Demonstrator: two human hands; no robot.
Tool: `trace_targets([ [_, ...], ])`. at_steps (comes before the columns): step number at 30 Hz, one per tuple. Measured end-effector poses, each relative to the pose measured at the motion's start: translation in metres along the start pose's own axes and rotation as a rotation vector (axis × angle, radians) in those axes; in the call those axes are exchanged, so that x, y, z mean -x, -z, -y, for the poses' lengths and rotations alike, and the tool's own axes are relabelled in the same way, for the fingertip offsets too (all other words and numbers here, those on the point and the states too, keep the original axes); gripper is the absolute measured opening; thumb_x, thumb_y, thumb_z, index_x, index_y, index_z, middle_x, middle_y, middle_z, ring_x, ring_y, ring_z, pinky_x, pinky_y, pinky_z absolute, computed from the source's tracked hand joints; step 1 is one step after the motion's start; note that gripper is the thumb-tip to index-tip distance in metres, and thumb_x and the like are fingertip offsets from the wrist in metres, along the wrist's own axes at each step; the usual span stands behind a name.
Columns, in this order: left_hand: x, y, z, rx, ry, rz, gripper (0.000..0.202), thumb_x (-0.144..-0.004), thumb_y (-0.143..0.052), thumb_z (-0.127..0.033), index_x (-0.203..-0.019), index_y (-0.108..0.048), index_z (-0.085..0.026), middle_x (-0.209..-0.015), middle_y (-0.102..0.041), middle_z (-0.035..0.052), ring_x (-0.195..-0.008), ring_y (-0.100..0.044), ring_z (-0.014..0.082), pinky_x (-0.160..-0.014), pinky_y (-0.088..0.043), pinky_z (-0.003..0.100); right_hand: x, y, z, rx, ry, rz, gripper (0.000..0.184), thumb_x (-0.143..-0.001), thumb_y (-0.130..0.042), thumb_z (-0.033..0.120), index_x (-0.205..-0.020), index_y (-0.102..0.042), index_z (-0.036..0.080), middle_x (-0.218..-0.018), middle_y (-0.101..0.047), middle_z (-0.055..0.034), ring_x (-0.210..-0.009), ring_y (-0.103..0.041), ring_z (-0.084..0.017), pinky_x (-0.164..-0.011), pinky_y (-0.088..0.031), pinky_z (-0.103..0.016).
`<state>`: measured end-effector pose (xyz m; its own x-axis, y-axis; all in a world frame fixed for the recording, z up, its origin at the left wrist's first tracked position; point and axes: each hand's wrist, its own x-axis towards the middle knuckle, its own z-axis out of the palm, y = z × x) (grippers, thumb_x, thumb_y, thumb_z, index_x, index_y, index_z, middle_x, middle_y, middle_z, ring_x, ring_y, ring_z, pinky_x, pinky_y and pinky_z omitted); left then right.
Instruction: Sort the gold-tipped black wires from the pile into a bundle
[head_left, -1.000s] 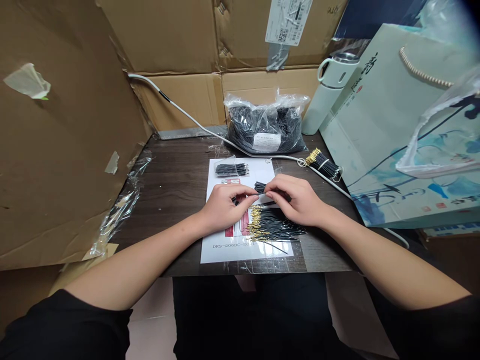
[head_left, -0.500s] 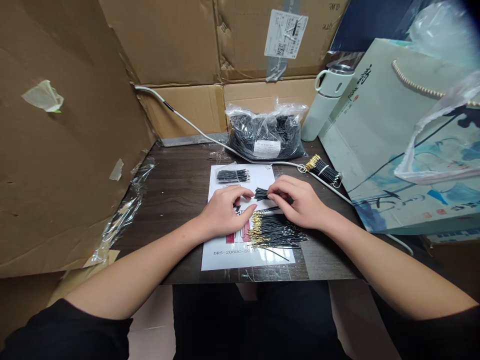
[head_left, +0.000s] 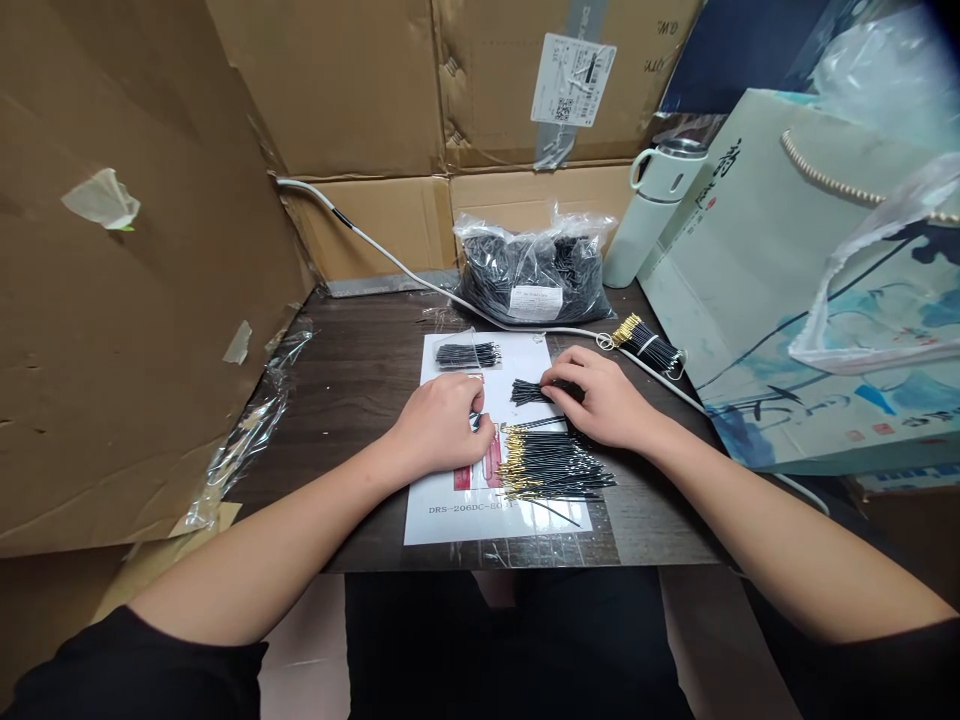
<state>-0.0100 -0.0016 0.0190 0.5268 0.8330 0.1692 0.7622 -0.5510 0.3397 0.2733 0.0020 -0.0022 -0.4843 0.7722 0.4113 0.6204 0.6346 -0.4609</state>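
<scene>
My left hand (head_left: 442, 430) rests on a white printed sheet (head_left: 457, 500), fingers curled and pinching at the gold tips of a loose pile of short black wires (head_left: 555, 465). My right hand (head_left: 600, 395) lies just beyond that pile, its fingers closed on a small bundle of black wires (head_left: 529, 391). A small clear packet of black wires (head_left: 465, 354) lies at the top of the sheet.
A large plastic bag of black wires (head_left: 532, 275) stands at the back of the dark table (head_left: 352, 370). A tied gold-tipped wire bundle (head_left: 646, 340), a white cable (head_left: 390, 250), a pale flask (head_left: 649, 215) and a gift bag (head_left: 787, 290) are to the right. Cardboard walls surround the table.
My left hand has drawn back from the small bundle toward the pile's gold tips. My right hand keeps the bundle and has shifted slightly away.
</scene>
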Motion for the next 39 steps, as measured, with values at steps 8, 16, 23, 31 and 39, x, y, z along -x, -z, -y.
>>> trace_targets([
  [8, 0.001, -0.003, 0.001, 0.023, -0.044, -0.024, 0.012, -0.085, -0.066, -0.018, -0.076, -0.057, -0.02, -0.08, -0.068, 0.0057, -0.077, -0.063, 0.0236, -0.069, -0.046, 0.038, 0.001, 0.013, 0.019, -0.057, 0.041, 0.106, 0.005, -0.102, -0.069, 0.024, -0.103, -0.07, 0.019, -0.102, -0.065, -0.0092, -0.092, -0.062, -0.024, -0.082, -0.053, -0.04],
  [16, 0.002, -0.003, 0.0, 0.031, -0.068, -0.012, 0.011, -0.082, -0.067, -0.021, -0.08, -0.056, -0.021, -0.083, -0.067, 0.0057, -0.08, -0.063, 0.024, -0.071, -0.046, 0.038, 0.004, 0.01, 0.023, -0.051, 0.107, 0.282, 0.012, -0.105, -0.065, 0.018, -0.107, -0.077, 0.017, -0.097, -0.068, -0.0078, -0.084, -0.064, -0.02, -0.077, -0.052, -0.036],
  [23, 0.003, -0.003, 0.002, -0.004, -0.063, 0.004, 0.01, -0.083, -0.067, -0.022, -0.077, -0.061, -0.02, -0.081, -0.068, 0.0056, -0.074, -0.062, 0.0224, -0.069, -0.045, 0.038, 0.003, 0.01, 0.023, 0.082, 0.169, 0.315, 0.02, -0.111, -0.058, 0.023, -0.102, -0.074, 0.014, -0.095, -0.069, -0.0103, -0.083, -0.064, -0.024, -0.077, -0.05, -0.04],
  [31, 0.002, 0.002, 0.001, -0.1, -0.076, 0.01, 0.015, -0.087, -0.069, -0.026, -0.075, -0.069, -0.018, -0.078, -0.071, 0.0066, -0.072, -0.065, 0.0231, -0.067, -0.044, 0.037, 0.004, 0.011, 0.028, 0.292, 0.281, 0.295, 0.025, -0.11, -0.059, 0.021, -0.093, -0.075, 0.014, -0.089, -0.067, -0.0096, -0.078, -0.057, -0.022, -0.08, -0.043, -0.04],
  [39, 0.003, 0.003, -0.003, -0.164, -0.079, 0.027, 0.015, -0.089, -0.066, -0.025, -0.079, -0.072, -0.017, -0.081, -0.072, 0.0062, -0.075, -0.068, 0.0238, -0.066, -0.043, 0.038, 0.003, 0.01, 0.032, 0.399, 0.282, 0.343, 0.024, -0.11, -0.057, 0.018, -0.095, -0.074, 0.012, -0.09, -0.066, -0.0088, -0.079, -0.055, -0.022, -0.08, -0.04, -0.039],
])
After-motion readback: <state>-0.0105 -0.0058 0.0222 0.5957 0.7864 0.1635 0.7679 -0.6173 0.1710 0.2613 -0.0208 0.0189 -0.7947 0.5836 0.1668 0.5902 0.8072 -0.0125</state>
